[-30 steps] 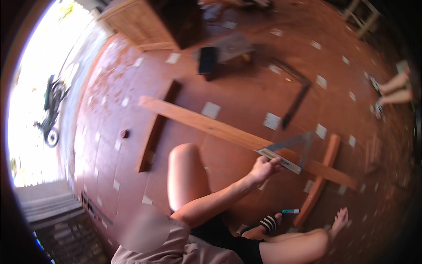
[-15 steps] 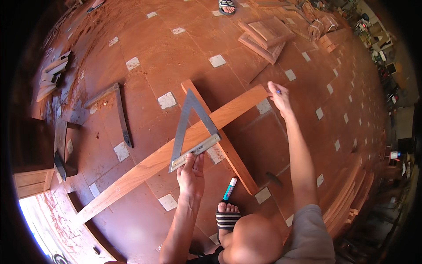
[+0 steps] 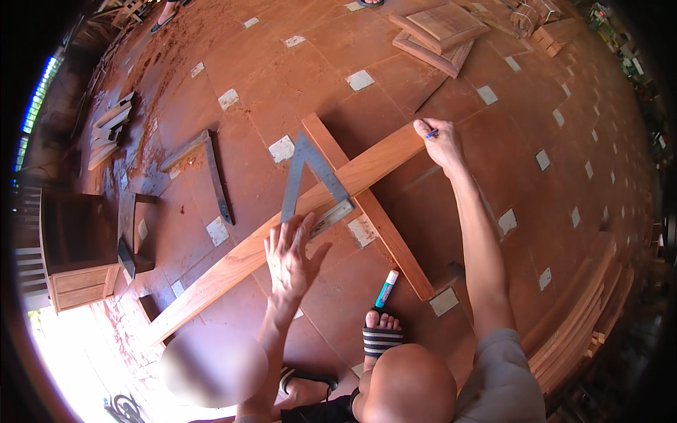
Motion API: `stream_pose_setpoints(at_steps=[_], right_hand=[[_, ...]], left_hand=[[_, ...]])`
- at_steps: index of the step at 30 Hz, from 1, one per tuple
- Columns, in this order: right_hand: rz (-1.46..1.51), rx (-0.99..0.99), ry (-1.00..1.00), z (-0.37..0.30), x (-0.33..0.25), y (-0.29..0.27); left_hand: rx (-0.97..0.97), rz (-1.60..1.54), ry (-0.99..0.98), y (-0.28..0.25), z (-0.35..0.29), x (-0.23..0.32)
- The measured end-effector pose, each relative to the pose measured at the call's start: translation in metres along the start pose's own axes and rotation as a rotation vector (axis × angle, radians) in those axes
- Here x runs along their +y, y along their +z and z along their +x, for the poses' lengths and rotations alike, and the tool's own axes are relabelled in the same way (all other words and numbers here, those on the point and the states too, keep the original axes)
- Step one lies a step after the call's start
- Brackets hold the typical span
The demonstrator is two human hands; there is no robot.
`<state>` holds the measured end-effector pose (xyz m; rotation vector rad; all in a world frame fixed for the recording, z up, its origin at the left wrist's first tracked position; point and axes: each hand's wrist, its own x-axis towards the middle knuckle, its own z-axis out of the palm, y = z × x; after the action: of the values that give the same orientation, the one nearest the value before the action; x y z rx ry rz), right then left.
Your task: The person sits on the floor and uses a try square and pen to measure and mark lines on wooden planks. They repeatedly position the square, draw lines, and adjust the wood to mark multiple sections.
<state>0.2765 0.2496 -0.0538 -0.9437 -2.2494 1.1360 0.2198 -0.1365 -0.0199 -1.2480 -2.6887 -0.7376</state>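
A long wooden board [image 3: 236, 264] slants across a shorter wooden piece [image 3: 395, 243], which lies beneath it on the tiled floor. On the crossing rests a grey metal triangular set square [image 3: 326, 180] with a pale thick base. My left hand [image 3: 288, 261] is open, fingers spread, over the board and the near corner of the square; its fingertips seem to touch there. At the board's far right end my right hand [image 3: 444, 148] is closed, thumb on top of the wood. A blue pen [image 3: 431, 133] is tucked in that hand.
A teal marker-like tube [image 3: 386, 289] lies by my sandalled foot. Framed panels [image 3: 441, 35] are stacked at the far right, planks [image 3: 578, 328] at the near right. An L-shaped wooden piece [image 3: 215, 176] and a wooden cabinet [image 3: 81, 282] are at left.
My left hand has let go of the square's base and spread its fingers over the board. The right hand has closed on the board's end. The whole view has shifted slightly.
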Motion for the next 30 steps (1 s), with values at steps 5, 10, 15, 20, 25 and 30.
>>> stream_pose_setpoints(at_steps=[5,10,15,20,25,30], right_hand=[[0.019,-0.035,-0.043,-0.03,-0.017,0.027],[0.086,-0.109,0.012,-0.051,-0.035,0.044],[0.08,-0.075,0.013,-0.054,-0.029,0.044],[0.309,-0.078,0.067,-0.062,-0.008,0.035],[0.599,-0.108,0.221,-0.082,0.01,0.014],[0.681,-0.092,0.296,-0.103,0.013,-0.001]], left_hand=[[0.02,0.039,0.084,-0.006,-0.013,-0.034],[-0.002,-0.031,0.025,-0.01,-0.015,-0.037],[0.039,-0.119,0.069,0.019,0.022,0.0],[0.015,-0.122,0.107,0.045,0.058,0.036],[-0.01,-0.116,0.097,0.051,0.069,0.047],[0.009,-0.153,0.093,0.055,0.07,0.048]])
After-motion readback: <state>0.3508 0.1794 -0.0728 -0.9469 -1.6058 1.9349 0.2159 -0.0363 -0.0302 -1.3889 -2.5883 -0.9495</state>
